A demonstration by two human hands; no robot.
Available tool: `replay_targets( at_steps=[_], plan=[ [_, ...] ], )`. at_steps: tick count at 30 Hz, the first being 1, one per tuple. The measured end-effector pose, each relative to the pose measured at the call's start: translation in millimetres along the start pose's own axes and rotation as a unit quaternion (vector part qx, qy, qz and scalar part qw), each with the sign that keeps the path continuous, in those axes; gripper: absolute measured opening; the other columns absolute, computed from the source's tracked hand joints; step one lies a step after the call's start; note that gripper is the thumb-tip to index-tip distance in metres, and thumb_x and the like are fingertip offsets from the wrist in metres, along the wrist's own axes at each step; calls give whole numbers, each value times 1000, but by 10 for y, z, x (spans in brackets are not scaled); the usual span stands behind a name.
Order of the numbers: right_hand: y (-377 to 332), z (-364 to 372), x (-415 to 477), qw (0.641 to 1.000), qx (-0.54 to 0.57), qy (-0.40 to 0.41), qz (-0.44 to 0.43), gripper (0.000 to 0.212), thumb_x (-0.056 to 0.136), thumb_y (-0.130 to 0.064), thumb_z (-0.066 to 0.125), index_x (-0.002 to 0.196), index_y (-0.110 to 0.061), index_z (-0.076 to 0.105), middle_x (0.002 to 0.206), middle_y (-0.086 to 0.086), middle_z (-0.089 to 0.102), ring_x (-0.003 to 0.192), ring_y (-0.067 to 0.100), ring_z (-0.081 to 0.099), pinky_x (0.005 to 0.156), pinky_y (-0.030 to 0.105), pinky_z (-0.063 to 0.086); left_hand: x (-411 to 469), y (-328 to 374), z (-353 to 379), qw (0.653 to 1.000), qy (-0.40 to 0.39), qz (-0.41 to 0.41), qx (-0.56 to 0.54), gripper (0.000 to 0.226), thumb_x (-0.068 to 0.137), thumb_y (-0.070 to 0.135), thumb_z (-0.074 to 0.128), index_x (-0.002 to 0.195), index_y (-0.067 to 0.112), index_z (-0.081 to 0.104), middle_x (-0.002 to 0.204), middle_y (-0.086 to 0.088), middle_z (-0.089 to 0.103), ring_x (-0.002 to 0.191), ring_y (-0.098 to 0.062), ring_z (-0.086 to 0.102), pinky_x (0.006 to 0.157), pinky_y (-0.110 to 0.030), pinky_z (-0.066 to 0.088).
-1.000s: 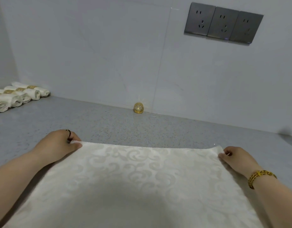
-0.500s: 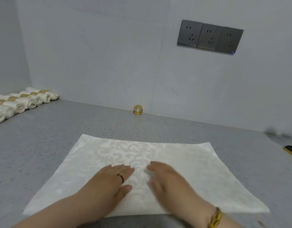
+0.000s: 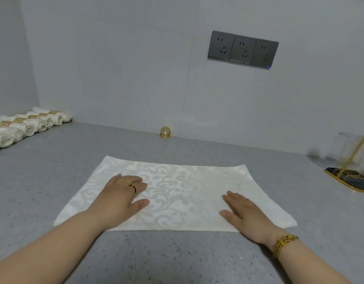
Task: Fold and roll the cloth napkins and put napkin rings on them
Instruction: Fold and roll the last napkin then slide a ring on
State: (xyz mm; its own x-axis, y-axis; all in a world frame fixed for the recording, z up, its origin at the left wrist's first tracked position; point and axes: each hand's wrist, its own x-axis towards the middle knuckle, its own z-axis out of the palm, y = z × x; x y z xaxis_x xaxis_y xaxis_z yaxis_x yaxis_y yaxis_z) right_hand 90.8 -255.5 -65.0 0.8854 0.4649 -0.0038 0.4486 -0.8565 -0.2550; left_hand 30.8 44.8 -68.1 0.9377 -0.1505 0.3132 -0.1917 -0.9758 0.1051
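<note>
A cream damask napkin (image 3: 177,193) lies folded flat as a wide rectangle on the grey counter (image 3: 177,259). My left hand (image 3: 121,196) presses flat on its left half, fingers straight, a dark ring on one finger. My right hand (image 3: 242,212) presses flat on its right half, a gold bracelet on the wrist. A single gold napkin ring (image 3: 165,132) stands at the foot of the back wall, well beyond the napkin.
Several rolled napkins with gold rings (image 3: 31,125) lie in a row at the far left by the wall. A clear holder on a gold-rimmed black base (image 3: 353,177) stands at the right edge. Three grey wall sockets (image 3: 242,50) sit above.
The napkin's far corners were let go and it now lies flat. Both hands came to its middle, then slid apart, left hand leftward and right hand rightward.
</note>
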Motion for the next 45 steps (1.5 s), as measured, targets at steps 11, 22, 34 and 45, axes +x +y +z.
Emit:
replay_targets(
  at_steps=[11, 22, 34, 45],
  plan=[
    [140, -162, -488, 969, -118, 131, -170, 37, 41, -31, 78, 77, -32, 73, 78, -22, 69, 67, -8, 64, 68, 4, 45, -346, 272, -92, 984, 15, 151, 90, 33, 56, 36, 38, 62, 39, 70, 53, 27, 59, 41, 8, 50, 39, -5, 35],
    [29, -529, -610, 996, -2, -91, -11, 35, 92, -10, 42, 77, -39, 55, 75, -21, 53, 68, -5, 50, 63, 6, 39, -396, 86, -335, 961, -183, 33, -203, 32, 93, 15, 49, 89, 46, 55, 83, 47, 55, 93, 17, 53, 80, 2, 34],
    [4, -489, 189, 993, -25, 72, 92, 18, 87, -8, 42, 80, -22, 51, 86, -4, 55, 81, 14, 49, 73, 25, 43, 340, -25, -329, 984, -35, -169, -40, 13, 89, 27, 54, 97, 25, 64, 94, 8, 59, 96, -13, 55, 74, -19, 36],
    [48, -189, 636, 982, -121, 106, 99, 13, 93, -16, 38, 85, -26, 43, 89, -6, 45, 83, 15, 44, 92, 28, 30, 592, -237, 98, 982, 7, -189, -3, 23, 92, 26, 45, 100, 30, 66, 106, 9, 66, 99, -13, 58, 69, -21, 37]
  ],
)
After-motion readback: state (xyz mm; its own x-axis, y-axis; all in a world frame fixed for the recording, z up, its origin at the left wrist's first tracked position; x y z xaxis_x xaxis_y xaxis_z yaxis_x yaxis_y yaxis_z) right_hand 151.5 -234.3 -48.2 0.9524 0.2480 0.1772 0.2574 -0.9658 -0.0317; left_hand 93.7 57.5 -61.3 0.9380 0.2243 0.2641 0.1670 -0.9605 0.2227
